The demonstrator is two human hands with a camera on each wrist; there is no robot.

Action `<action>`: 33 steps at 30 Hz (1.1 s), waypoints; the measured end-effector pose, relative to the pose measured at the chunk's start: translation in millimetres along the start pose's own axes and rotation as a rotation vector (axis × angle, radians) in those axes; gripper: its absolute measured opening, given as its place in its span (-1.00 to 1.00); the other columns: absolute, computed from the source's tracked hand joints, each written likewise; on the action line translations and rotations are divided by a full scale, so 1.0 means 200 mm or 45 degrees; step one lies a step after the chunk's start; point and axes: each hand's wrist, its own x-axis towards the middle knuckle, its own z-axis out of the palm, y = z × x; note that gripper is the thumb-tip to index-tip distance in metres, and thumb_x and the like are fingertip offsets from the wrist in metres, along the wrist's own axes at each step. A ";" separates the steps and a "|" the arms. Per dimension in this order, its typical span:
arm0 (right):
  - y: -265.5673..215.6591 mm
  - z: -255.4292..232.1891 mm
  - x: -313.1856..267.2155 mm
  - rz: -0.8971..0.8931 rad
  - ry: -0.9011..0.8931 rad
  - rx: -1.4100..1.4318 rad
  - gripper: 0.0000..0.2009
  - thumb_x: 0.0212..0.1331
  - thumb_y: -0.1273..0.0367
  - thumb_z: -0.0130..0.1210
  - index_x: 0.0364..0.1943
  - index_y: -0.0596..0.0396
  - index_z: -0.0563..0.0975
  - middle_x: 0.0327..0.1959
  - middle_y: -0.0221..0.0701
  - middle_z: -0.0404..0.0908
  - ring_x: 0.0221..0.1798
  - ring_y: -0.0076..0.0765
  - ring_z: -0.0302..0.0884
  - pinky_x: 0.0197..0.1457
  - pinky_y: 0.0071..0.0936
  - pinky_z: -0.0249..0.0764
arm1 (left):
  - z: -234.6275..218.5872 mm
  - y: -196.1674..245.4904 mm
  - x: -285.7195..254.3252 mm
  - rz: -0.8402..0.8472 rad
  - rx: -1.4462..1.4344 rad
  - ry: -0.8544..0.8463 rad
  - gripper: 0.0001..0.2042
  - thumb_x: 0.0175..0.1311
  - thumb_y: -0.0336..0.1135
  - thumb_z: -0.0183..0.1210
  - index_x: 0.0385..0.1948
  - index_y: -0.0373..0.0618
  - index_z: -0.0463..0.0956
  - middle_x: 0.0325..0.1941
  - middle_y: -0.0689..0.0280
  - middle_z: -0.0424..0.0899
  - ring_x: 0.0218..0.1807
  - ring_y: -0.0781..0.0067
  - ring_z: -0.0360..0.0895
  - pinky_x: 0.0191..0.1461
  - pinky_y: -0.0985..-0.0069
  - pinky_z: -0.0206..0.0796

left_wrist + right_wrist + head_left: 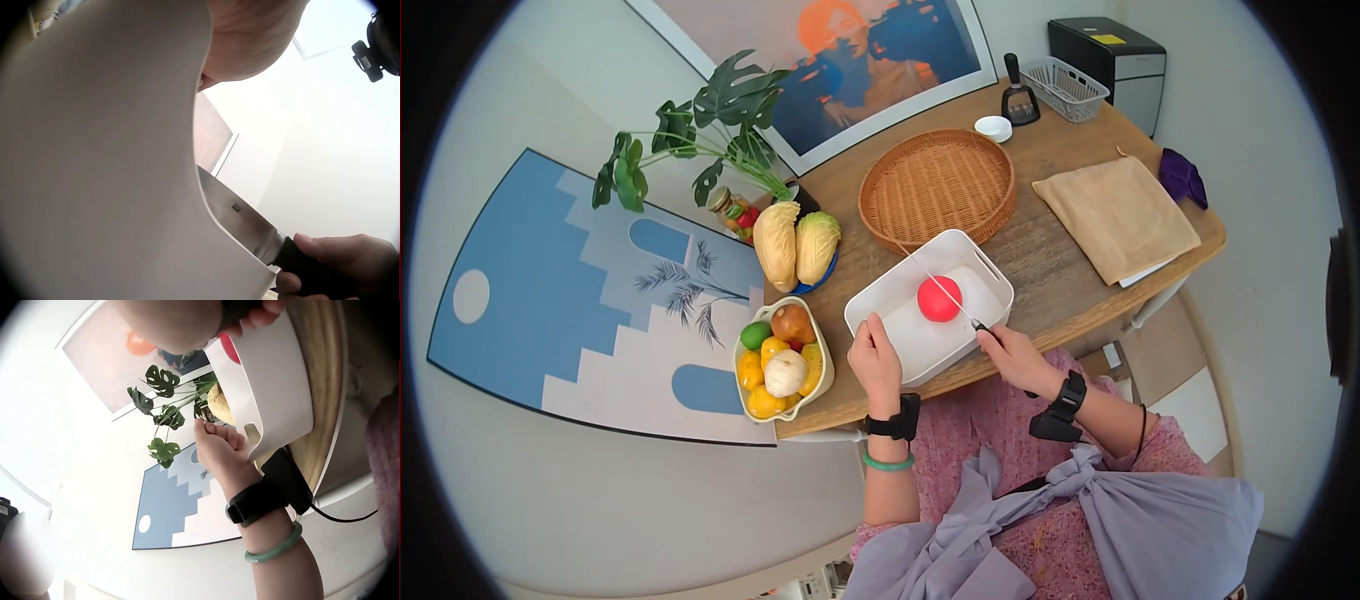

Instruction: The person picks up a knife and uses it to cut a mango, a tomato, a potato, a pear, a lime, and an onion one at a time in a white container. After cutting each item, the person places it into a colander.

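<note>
A white basin sits at the table's front edge, with a round red object inside. My right hand grips the black handle of a knife, and its blade crosses above the red object; whether they touch I cannot tell. In the left wrist view, the knife blade slants over the basin's rim, the right hand round the handle. At the basin's left end, my left hand holds the rim; the right wrist view shows this hand with curled fingers beside the handle slot.
Left of the basin stands a cream basket of fruit and vegetables, with two cabbages and a plant behind. A round wicker tray lies behind the basin. To the right are a beige cloth and a purple item.
</note>
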 end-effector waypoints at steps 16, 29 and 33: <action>-0.02 0.01 0.00 -0.046 -0.098 -0.111 -0.55 0.39 0.10 -0.12 -0.21 0.33 0.49 -0.33 0.12 0.58 -0.17 0.26 0.53 -0.10 -0.09 0.40 | 0.00 -0.01 0.00 -0.064 -0.016 -0.035 -0.59 0.46 -0.20 -0.04 -0.62 -0.26 0.26 -0.67 0.44 0.18 -0.53 0.66 0.10 -0.49 0.55 0.03; -0.03 0.02 -0.01 -0.083 -0.143 -0.098 -0.54 0.39 0.10 -0.12 -0.22 0.35 0.49 -0.35 0.13 0.57 -0.21 0.25 0.54 -0.14 -0.08 0.40 | 0.01 -0.01 0.00 0.002 -0.014 0.008 -0.58 0.45 -0.21 -0.05 -0.63 -0.30 0.25 -0.73 0.17 0.16 -0.63 0.47 0.06 -0.55 0.42 0.03; -0.01 0.03 0.01 -0.115 -0.142 -0.104 -0.54 0.39 0.09 -0.12 -0.23 0.34 0.49 -0.37 0.12 0.57 -0.23 0.26 0.54 -0.16 -0.08 0.40 | 0.01 0.00 0.00 0.002 -0.022 0.014 -0.58 0.45 -0.21 -0.05 -0.63 -0.29 0.24 -0.73 0.19 0.16 -0.62 0.48 0.06 -0.55 0.42 0.03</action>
